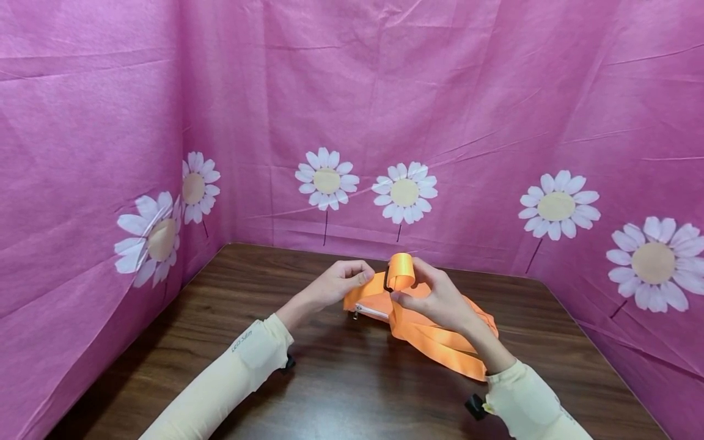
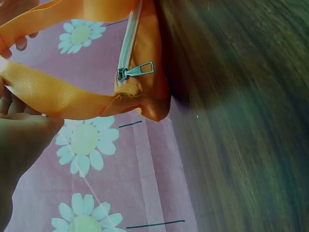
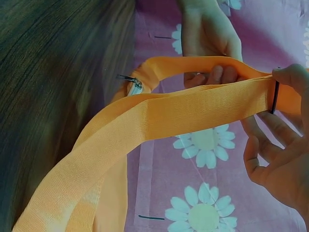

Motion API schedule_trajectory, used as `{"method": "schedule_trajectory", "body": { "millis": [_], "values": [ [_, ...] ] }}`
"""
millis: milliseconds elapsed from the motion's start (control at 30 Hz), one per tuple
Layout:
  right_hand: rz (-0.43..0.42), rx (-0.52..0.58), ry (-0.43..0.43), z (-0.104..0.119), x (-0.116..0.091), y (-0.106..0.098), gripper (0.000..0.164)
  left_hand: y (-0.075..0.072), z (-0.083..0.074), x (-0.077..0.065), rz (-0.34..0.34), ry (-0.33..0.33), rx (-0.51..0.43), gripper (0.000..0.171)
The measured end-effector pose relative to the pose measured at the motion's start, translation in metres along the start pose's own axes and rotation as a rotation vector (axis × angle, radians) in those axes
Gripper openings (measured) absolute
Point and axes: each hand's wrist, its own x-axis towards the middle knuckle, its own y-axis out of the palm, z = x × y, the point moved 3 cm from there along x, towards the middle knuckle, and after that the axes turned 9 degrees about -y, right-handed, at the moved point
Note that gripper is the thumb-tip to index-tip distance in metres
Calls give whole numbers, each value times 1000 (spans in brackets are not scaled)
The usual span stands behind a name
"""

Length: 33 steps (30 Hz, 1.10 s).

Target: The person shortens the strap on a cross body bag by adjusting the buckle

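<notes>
An orange zippered bag [image 2: 147, 43] lies on the table, its white zipper [image 1: 372, 312] facing the front and a metal zipper pull [image 2: 139, 70] at its left end. From that end runs a wide orange strap [image 3: 203, 111], threaded through a black slide buckle [image 3: 275, 96]. My left hand [image 1: 337, 285] pinches the strap between thumb and fingers, left of the buckle. With thumb and fingers, my right hand [image 1: 440, 299] grips the strap at the buckle, where a short loop [image 1: 401, 271] of strap stands up. The rest of the strap droops in a long curve below my right wrist.
The dark wooden table [image 1: 330, 391] reaches back to a pink cloth [image 1: 352, 91] printed with white daisies, which hangs behind and on both sides. Black wrist devices [image 1: 475, 406] sit under both cream sleeves [image 1: 220, 385].
</notes>
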Motion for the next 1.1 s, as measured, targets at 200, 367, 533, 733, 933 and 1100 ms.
{"method": "schedule_trajectory", "body": {
  "millis": [200, 367, 533, 733, 933, 1100],
  "values": [
    [14, 10, 0, -22, -3, 5, 43, 3, -3, -1, 2, 30, -30, 20],
    [25, 0, -18, -25, -3, 8, 39, 7, -6, -2, 28, 58, -38, 23],
    [-1, 0, 2, -28, -3, 10, 49, 9, -8, -1, 11, 73, -22, 23],
    [-49, 3, 26, -33, -2, 8, 47, 8, -12, 0, 0, 86, -40, 29],
    [-33, 53, 59, -33, -2, 8, 41, 8, -12, -2, 40, 88, -24, 44],
    [-16, 57, 61, -33, -2, 9, 39, 9, -13, -3, 10, 105, 76, 48]
  ]
}}
